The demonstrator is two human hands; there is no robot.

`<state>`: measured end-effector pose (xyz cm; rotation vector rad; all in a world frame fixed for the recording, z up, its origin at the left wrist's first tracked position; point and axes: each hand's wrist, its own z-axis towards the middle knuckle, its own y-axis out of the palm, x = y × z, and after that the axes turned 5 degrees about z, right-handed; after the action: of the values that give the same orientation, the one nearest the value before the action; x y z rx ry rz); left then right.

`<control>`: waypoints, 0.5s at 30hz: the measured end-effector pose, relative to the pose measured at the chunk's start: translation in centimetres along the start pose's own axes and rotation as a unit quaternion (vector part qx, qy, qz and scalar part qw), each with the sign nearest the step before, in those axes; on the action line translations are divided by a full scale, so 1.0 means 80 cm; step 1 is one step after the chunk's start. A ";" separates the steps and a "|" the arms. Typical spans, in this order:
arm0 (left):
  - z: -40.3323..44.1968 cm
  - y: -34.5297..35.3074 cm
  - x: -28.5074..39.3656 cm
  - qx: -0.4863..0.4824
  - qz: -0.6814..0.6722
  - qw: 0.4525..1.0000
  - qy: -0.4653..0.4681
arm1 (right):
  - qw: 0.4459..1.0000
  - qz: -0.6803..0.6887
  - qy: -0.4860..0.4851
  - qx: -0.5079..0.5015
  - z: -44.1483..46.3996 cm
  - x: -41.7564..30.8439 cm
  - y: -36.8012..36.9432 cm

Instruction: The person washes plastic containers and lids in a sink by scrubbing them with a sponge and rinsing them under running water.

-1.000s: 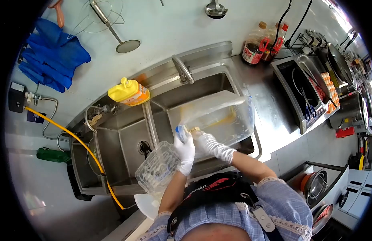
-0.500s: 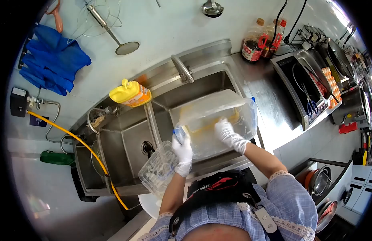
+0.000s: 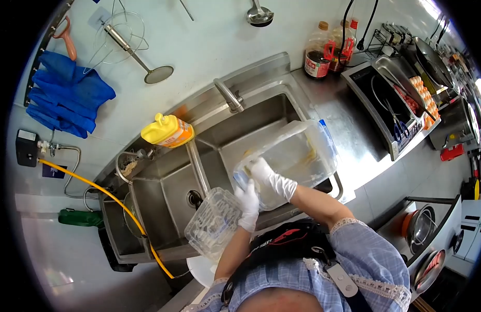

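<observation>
A large clear plastic storage bin [image 3: 302, 174] with blue handles lies tilted over the right sink basin, its open side toward me. Yellowish residue marks its inner wall. My left hand [image 3: 248, 204], in a white glove, is closed on the bin's near left edge by a blue handle. Inside the bin, near that same end, is my right hand [image 3: 271, 181], also in a white glove. Its fingers look bent and pressed together, and whatever they may hold is hidden. Left of my left hand, a smaller clear plastic basket [image 3: 212, 221] rests at the sink's front edge.
A double steel sink [image 3: 160, 192] has a faucet [image 3: 230, 95] at its back. A yellow detergent jug [image 3: 167, 131] stands behind the divider. Sauce bottles [image 3: 318, 54] and an induction cooker [image 3: 373, 112] occupy the right counter. A yellow hose [image 3: 108, 187] crosses the left side.
My right hand has moved left along the bin's inside, close to my left hand. The bin has tilted and shifted slightly right. The camera view has turned a little.
</observation>
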<state>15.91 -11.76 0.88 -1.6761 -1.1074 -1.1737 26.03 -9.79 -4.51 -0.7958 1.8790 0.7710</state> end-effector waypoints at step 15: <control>0.022 -0.005 -0.010 0.036 -0.082 0.996 0.017 | 0.973 -0.206 -0.074 -0.069 -0.066 -0.023 -0.005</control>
<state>15.89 -10.16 -0.28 -1.5280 -1.2695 -1.2450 24.39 -13.78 -0.90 -1.1398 1.4704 0.6783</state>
